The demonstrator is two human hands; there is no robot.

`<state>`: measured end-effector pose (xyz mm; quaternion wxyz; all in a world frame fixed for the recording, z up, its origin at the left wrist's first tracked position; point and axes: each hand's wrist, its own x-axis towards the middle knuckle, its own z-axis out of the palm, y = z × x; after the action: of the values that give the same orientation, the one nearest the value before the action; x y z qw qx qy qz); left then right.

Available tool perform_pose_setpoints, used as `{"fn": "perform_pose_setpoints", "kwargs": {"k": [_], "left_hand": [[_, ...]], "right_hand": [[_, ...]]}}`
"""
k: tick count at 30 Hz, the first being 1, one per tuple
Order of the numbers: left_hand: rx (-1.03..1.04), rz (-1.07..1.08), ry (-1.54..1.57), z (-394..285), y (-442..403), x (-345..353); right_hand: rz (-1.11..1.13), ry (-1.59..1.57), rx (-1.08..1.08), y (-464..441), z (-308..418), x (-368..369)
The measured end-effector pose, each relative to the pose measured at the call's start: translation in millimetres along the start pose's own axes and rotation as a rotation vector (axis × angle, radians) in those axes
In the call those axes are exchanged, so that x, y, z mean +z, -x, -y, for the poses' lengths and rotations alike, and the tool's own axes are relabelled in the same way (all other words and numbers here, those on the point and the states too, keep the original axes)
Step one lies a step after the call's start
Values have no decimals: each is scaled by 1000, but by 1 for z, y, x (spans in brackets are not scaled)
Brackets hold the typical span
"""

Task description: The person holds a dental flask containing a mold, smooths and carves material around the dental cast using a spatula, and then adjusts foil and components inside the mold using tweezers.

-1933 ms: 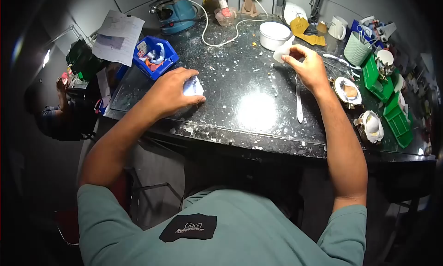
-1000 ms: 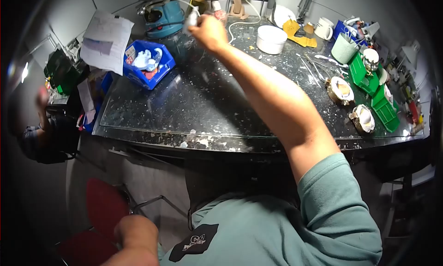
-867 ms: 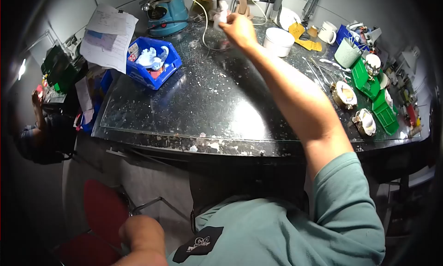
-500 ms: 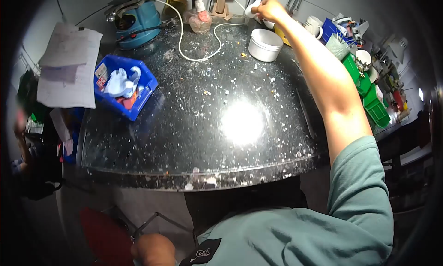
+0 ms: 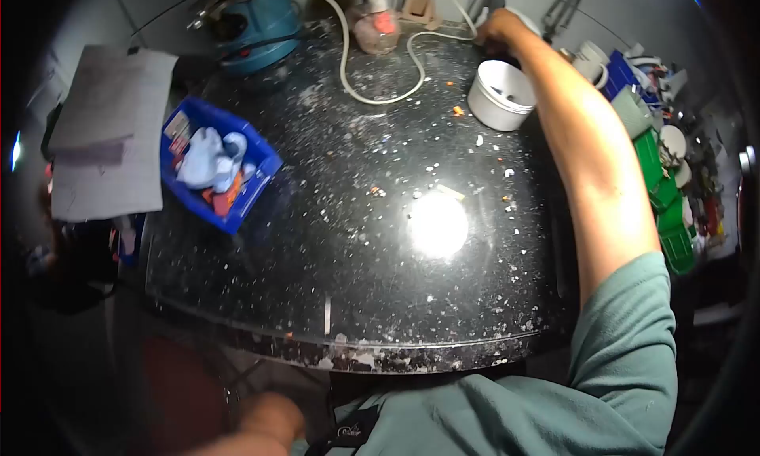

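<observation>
My right hand (image 5: 500, 28) reaches to the back of the dark worktop, behind and above a white round pot (image 5: 497, 112). Its fingers are curled downward near the end of a white cable (image 5: 423, 76). A pale rounded thing shows just behind the hand; whether my fingers grip it I cannot make out. The pot stands upright without a lid, with small dark bits visible inside. My left hand is out of view; only part of the bare arm (image 5: 273, 420) appears at the bottom left.
A blue bin (image 5: 267, 167) holding pale blue and red pieces stands on the speckled worktop (image 5: 332, 218). Behind it sits a teal machine (image 5: 273, 40), with a glass jar (image 5: 376, 32) beside it. Paper sheets (image 5: 111, 131) hang left. Green bins (image 5: 673, 226) and a mug (image 5: 590, 60) line the right.
The head view has shifted, so the worktop's things appear lower and mostly farther right. My right hand has come down from the wall area, and the white piece at its fingertips no longer shows clearly.
</observation>
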<state>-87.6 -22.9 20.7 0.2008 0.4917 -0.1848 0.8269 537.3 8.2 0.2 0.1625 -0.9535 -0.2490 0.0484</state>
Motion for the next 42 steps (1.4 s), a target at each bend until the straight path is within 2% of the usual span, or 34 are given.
{"fn": "perform_pose_setpoints", "kwargs": {"k": [1,3,6,7,8,9,10,11,12,13,14,15,16,17,19,21,22,24,25,27,28,32,35,38,41,42], "left_hand": [[-230,150,53,6,1,-17],[-710,464,49,13,5,-59],[-1052,368,-646,83,33,-16],[-1017,286,-619,105,54,-26],[-938,455,-871,124,62,-40],[-941,581,-1027,125,57,-37],[-1048,698,-1200,126,52,-32],[-945,735,-1309,134,56,-36],[-883,753,-1357,144,57,-43],[-740,752,-1379,152,58,-49],[-759,785,-1414,160,54,-58],[-813,769,-1433,169,48,-67],[-774,747,-1432,179,43,-81],[-738,728,-1425,184,37,-96],[-802,724,-1429,183,9,-115],[-679,754,-1453,216,-5,-178],[-698,738,-1447,215,-24,-190],[-775,686,-1429,208,-67,-211],[-832,652,-1410,210,-84,-228],[-780,573,-1485,229,-110,-286],[-716,676,-1499,245,-126,-330],[-1001,800,-1525,228,-134,-386],[-853,725,-1550,228,-98,-456],[-794,715,-1623,229,-66,-482],[-973,678,-1662,245,-50,-492],[-833,673,-1700,257,-41,-513]], "right_hand": [[26,-93,-45,-5,-3,4],[-35,41,-133,2,-6,-12],[-125,69,-263,41,-25,-42],[-151,58,-295,52,-32,-47],[-144,98,-326,51,-45,-55],[-58,-113,-328,69,-52,-60],[64,-262,-378,91,-59,-67],[34,-250,-290,141,-43,-74],[49,-290,-297,156,-50,-74],[95,-367,-307,179,-52,-75],[215,-372,-338,176,-70,-78],[202,-339,-378,201,-71,-80],[186,-306,-414,235,-69,-83],[220,-422,-390,267,-70,-85],[239,-440,-370,328,-75,-93],[250,-459,-392,382,-83,-99],[272,-431,-258,409,-81,-106],[200,-410,-284,438,-105,-102],[239,-450,-230,452,-106,-104],[291,-481,-230,469,-119,-100],[356,-530,-194,476,-123,-99],[364,-589,-163,482,-147,-78],[348,-605,-120,479,-151,-68],[368,-684,-59,474,-146,-65],[399,-649,-47,467,-133,-64],[367,-623,-41,467,-124,-61]]}}
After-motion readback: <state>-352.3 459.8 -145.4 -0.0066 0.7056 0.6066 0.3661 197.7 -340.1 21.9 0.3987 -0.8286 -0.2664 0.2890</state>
